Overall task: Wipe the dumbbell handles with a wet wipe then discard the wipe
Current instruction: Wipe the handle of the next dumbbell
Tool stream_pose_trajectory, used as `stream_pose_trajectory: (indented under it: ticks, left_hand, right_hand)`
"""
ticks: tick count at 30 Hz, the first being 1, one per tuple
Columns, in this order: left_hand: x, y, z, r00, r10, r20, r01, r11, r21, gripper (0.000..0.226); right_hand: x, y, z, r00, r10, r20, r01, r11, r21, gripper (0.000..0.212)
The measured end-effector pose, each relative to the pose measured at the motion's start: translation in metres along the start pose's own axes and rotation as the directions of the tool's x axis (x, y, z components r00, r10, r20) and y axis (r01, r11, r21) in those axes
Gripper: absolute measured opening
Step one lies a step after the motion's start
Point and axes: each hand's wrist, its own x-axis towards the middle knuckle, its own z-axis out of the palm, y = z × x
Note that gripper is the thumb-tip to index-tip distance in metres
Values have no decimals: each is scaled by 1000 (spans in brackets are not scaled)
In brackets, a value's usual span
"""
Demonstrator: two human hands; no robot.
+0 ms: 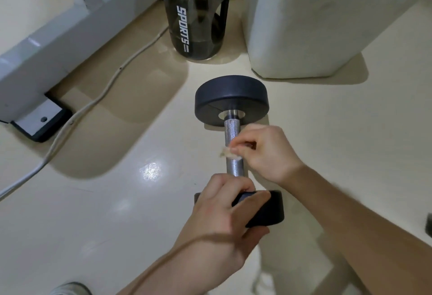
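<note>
- Black rubber dumbbell (pixel 231 98) lay on the cream floor (pixel 93 213), its bar running away from the camera: far weight near the top of the scene, near weight closest to the person.
- Knurled chrome handle (pixel 230 128) was exposed between the two weights; the middle part was hidden behind the right hand.
- Left hand (pixel 224 222) was closed on the near weight (pixel 268 210), fingers curled over its top edge and thumb below it.
- Right hand (pixel 264 152) was pinched shut on a small, crumpled, off-white wipe (pixel 228 153), pressed against the handle about midway along. A scrap of the wipe stuck out to the left of the bar.
- Dark translucent bottle (pixel 196 11) marked "SPORTS" stood upright beyond the dumbbell, well apart from it.
- Pale padded block (pixel 315 25) stood right of the bottle, near the far weight but not touching it.
- White frame (pixel 46 49) with a black foot occupied the upper left; a pale cable (pixel 98 98) ran along the floor beside it.
- A shoe tip (pixel 70 289) showed at the bottom edge.
</note>
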Motion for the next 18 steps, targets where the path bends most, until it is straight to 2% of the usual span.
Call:
stream_pose_trajectory:
  ticks: [2,3,4,7,8,12,14,16,18]
  left_hand:
    - [2,2,1,1000,13,24,-13,1000,17,47]
    - [1,1,-1,999,17,31,-18,999,30,48]
    - [-2,-2,-3,1000,3,31,-4,999,39,50]
    - [-5,-10,-9,997,-62,43,61,997,45,57]
    - [-5,-11,-8,996,-61,58,58,997,56,57]
    - [4,-5,-5,989,-11,148,-1,996,85,59]
    - [4,-5,-7,977,-4,215,-18,995,103,62]
    - [2,-6,-8,958,-52,283,28,996,88,67]
    - [2,-7,-4,931,-108,349,78,992,99,83]
  right_hand:
    - [19,-1,-1,988,-42,-146,39,999,-24,10]
    - [19,1,0,986,-31,-165,27,999,-30,10]
    - [12,3,-1,990,-5,-140,1,1000,-28,10]
    - [-21,7,-8,997,59,55,-59,998,-18,9]
    - [-19,7,-9,997,55,50,-54,998,-15,9]
    - [18,7,-14,981,26,-193,-35,999,-41,12]
    - [3,12,-14,982,101,-157,-108,994,-34,11]
    - [-25,14,-18,989,147,-32,-147,989,-11,9]
    - [-25,13,-20,988,150,-21,-150,989,5,9]
